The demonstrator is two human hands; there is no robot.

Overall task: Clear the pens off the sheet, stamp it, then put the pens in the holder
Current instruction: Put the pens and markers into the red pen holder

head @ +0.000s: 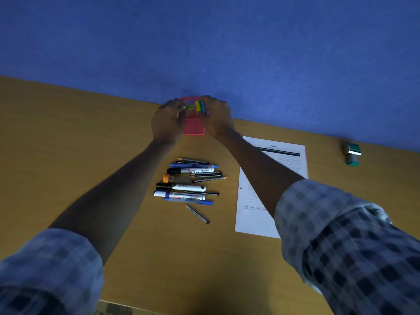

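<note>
Last step under way: left hand [167,120] pinching a yellow highlighter's [190,107] tip end, right hand [216,117] gripping its cap end [201,106], fingers curled, above the red mesh holder [194,126]. Still to collect: pile of pens [191,181] on the table [68,137], beside the cleared sheet [281,162]; stamp [352,154] far right. Next, probably: capping, then dropping into the holder.

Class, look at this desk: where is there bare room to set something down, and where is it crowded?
Free: the desk left of the pen pile; the strip between sheet and stamp; the near stretch below the lone pencil. Crowded: at the red holder, where the left hand and right hand grip a highlighter.
</note>
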